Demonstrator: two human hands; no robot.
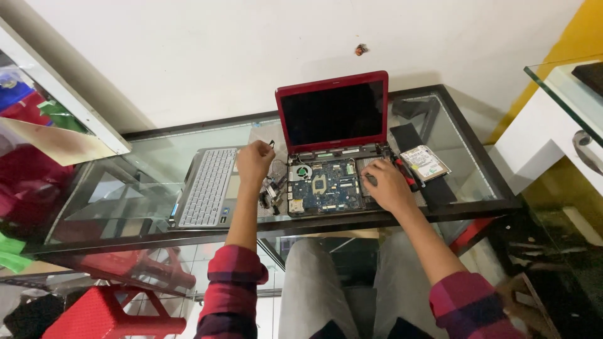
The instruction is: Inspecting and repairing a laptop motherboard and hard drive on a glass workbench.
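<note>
Item: red laptop (333, 113), opened up, circuit board (325, 185) exposed, on my glass desk (151, 163). My left hand (254, 162) pinches a small dark part (272, 144); my right hand (386, 185) rests flat, fingers loose, on the board's right side. Detached keyboard (207, 186) lies left.

We see a glossy red plastic laptop lid (333, 78), clear smooth glass table (157, 157) in a dark metal frame, matt silver keyboard panel (207, 187), shiny metal hard drive (425, 162).

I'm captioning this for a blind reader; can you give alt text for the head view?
A person's right hand rests on an opened red laptop with its circuit board bared, on a glass table; the left hand pinches a small dark part.
</note>
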